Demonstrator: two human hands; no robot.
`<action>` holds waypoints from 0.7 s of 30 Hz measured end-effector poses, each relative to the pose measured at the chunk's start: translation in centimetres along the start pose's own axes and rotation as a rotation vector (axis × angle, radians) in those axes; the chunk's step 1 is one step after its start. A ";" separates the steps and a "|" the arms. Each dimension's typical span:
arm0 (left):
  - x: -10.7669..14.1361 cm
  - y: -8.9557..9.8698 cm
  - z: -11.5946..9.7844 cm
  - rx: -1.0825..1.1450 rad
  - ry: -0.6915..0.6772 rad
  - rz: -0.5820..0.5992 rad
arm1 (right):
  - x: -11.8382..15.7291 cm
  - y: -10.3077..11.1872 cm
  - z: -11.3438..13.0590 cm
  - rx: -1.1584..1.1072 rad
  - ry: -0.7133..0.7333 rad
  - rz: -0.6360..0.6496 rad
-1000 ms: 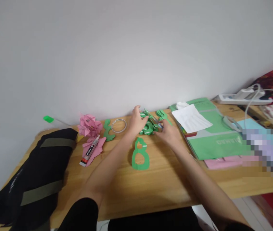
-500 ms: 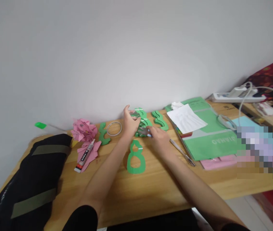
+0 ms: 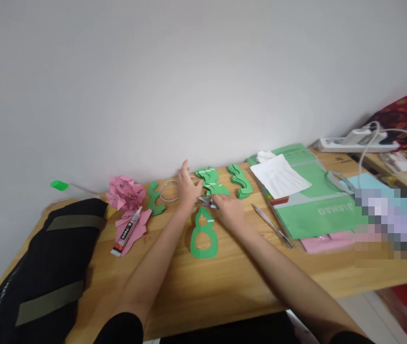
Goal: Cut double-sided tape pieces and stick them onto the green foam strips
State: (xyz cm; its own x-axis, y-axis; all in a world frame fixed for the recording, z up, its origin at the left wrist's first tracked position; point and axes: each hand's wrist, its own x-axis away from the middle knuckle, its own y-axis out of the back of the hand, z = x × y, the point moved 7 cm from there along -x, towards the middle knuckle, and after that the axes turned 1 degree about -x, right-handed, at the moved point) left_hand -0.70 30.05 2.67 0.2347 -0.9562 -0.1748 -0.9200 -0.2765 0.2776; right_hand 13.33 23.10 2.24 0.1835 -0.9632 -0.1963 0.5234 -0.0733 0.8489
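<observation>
Right hand [image 3: 230,212] has its grip closed around the scissors [image 3: 208,202], on the near side of the green cutouts [image 3: 208,177], blades kinda blurry. Left hand [image 3: 189,191] has its grip spread open; can't tell if it's touching the blades. It's partly covering the ring [image 3: 160,194]. Red cloth [image 3: 406,112] gets cut off at the frame edge.

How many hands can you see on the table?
2: the left hand beside the middle green cutouts, and the right hand holding the scissors.
</observation>
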 end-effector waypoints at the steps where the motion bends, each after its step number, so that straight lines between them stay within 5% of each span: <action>1: 0.1 0.1 -0.1 0.009 0.000 0.011 | 0.0 -0.1 -0.1 -0.040 -0.011 0.016; 6: 1.8 1.1 -1.2 0.132 0.081 0.160 | 0.3 1.3 -1.5 -0.359 -0.090 0.011; 11: 7.2 2.4 -3.4 0.390 0.225 0.434 | 1.7 3.2 -2.5 -0.693 -0.269 -0.062; 14: 9.7 2.8 -4.2 0.533 0.305 0.496 | 3.1 3.3 -1.5 -0.866 -0.344 -0.031; 18: 11.7 3.2 -4.3 0.473 0.339 0.539 | 4.9 3.9 -0.4 -0.989 -0.417 -0.078; 21: 13.4 4.3 -4.7 0.319 0.211 0.550 | 6.4 4.0 -0.8 -0.933 -0.472 -0.114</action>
State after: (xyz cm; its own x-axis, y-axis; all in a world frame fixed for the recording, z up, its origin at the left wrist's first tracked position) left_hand -0.02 15.63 5.92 -0.2688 -0.9569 0.1103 -0.9632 0.2677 -0.0251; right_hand 17.31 16.82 4.00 -0.1446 -0.9809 0.1298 0.9874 -0.1345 0.0839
